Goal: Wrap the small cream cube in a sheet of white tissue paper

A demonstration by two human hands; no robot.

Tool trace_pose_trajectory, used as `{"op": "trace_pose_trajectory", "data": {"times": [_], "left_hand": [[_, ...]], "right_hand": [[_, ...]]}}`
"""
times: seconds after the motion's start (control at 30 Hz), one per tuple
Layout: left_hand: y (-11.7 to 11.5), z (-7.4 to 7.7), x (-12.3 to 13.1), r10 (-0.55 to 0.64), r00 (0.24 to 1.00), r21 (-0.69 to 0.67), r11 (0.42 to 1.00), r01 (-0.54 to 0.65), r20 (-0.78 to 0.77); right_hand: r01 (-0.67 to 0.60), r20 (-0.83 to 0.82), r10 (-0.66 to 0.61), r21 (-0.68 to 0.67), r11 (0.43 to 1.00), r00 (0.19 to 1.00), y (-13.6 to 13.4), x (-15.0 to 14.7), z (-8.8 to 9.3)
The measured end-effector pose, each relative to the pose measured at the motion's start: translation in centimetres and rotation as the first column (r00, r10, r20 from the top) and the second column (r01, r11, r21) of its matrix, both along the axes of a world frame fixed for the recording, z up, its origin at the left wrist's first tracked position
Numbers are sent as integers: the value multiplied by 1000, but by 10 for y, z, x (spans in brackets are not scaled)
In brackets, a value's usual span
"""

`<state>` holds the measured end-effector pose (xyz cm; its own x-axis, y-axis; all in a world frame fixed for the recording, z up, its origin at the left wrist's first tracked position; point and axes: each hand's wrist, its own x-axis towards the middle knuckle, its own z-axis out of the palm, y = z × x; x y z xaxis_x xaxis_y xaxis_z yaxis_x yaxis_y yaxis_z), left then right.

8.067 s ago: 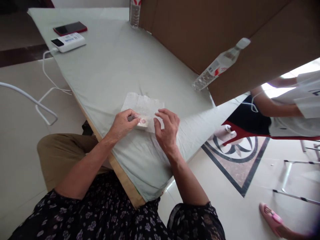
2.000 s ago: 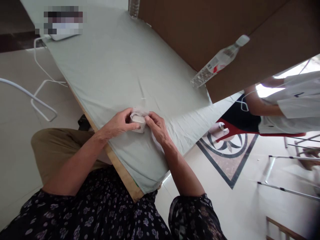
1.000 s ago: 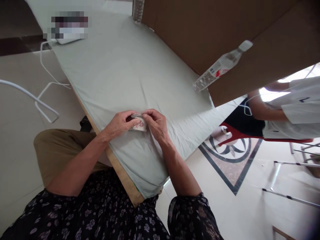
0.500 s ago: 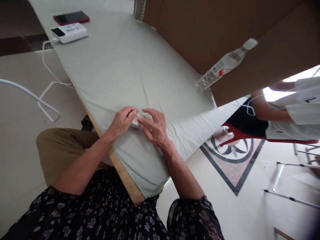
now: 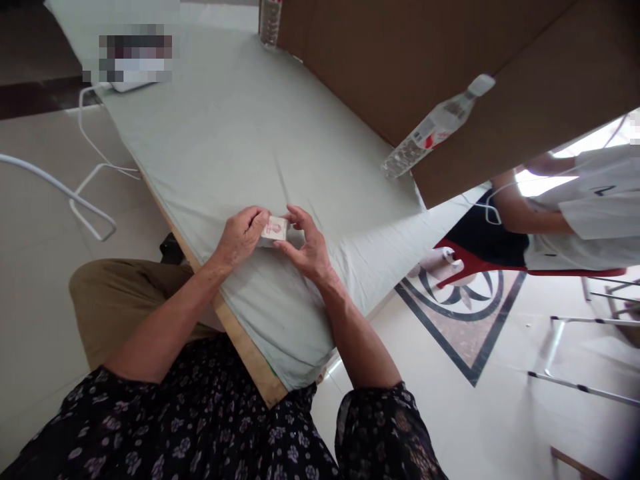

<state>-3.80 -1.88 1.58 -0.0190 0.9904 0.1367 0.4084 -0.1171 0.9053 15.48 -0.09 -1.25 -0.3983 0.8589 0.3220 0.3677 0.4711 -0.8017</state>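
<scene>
A small folded packet (image 5: 275, 230), white with a red print on its face, is held just above the pale green cloth of the table (image 5: 235, 133). My left hand (image 5: 241, 235) pinches its left side with curled fingers. My right hand (image 5: 305, 241) grips its right side between thumb and fingertips. Both hands are near the table's front edge, close to my lap.
A clear water bottle (image 5: 434, 127) leans against a big brown cardboard sheet (image 5: 425, 60) at the right. A second bottle (image 5: 270, 23) stands at the far end. A white device with a cable (image 5: 133, 77) lies far left. Another person (image 5: 575, 207) sits at the right.
The white sheet that lay spread on the cloth has been folded down into a small packet. Half a second ago both hands pressed it flat; now they hold it lifted, red print up.
</scene>
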Motion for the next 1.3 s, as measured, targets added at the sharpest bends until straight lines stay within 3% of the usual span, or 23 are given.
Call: {"op": "trace_pose_trajectory", "data": {"times": [0.1,0.2,0.3,0.47,0.6,0.7,0.93,1.17,1.3], "left_hand": [[6,-1,-6,45,997,82,996,-39,-67],[13,-12,-16,128,981,176,979,-102,-144],[14,-23,-25,171,983,142,977,-161,-64],[10,-30,-27,238,962,35,969,-245,132],[9,-30,-26,256,951,9,965,-261,172],[10,-33,-28,187,971,52,979,-196,147],[5,-44,-24,-89,996,203,975,94,-30],[1,-37,-15,-84,995,98,991,89,-46],[2,-32,-14,-123,989,84,988,129,-79]], "right_hand": [[30,11,-30,16,999,999,5,-4,-4],[12,42,-10,-49,999,999,12,-2,-7],[11,8,-11,-89,996,1000,12,8,-5],[199,-158,-226,-168,965,961,12,26,-5],[322,-204,-363,-211,923,909,18,28,-13],[349,-140,-369,-148,925,919,19,25,-17],[374,-46,-378,-77,924,925,15,26,-20],[421,135,-419,20,907,898,19,27,-27],[467,270,-466,65,882,843,20,20,-33]]}}
